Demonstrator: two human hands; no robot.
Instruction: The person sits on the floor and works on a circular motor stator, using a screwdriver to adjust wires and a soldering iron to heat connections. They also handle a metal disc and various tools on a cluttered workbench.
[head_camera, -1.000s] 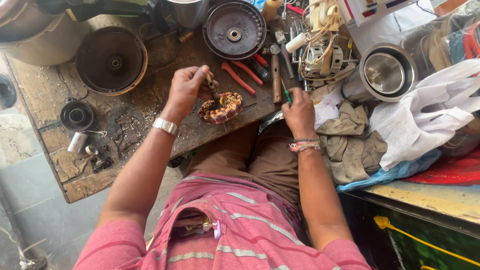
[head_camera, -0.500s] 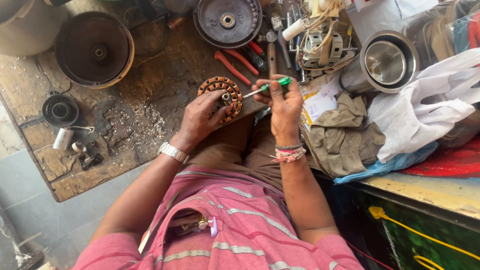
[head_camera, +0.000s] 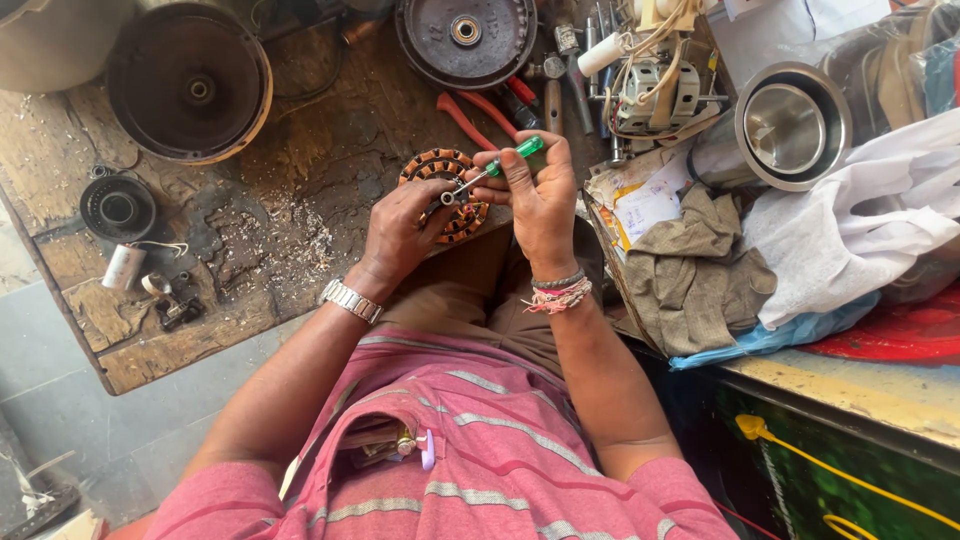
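Head view of one wooden workbench (head_camera: 300, 180), worn and scarred, with a person seated at its near edge. Largest on it are two round dark motor housings: one bowl-shaped housing (head_camera: 188, 85) toward the far left corner, and one flat ribbed cover (head_camera: 465, 38) with a central bearing at the far edge. One steel cup (head_camera: 785, 125) lies on its side past the right edge, above one heap of olive cloth (head_camera: 695, 270) and one white cloth (head_camera: 860, 230). One wound stator (head_camera: 445, 195), a ring of copper coils, sits at the near edge of the bench between the two hands. The left hand (head_camera: 400, 235) closes over the stator's near side, fingers curled on its rim, a metal watch (head_camera: 350, 300) on the wrist. The right hand (head_camera: 540, 195) is clenched around one green-handled screwdriver (head_camera: 490, 172), whose tip meets the stator's top face; bead bracelets (head_camera: 560, 295) circle that wrist. One pair of red-handled pliers (head_camera: 470, 118) lies just beyond the stator. Near the left edge lie one small black pulley (head_camera: 118, 208) and one white cylindrical capacitor (head_camera: 125, 267). Pale shavings (head_camera: 290, 225) are scattered mid-bench.
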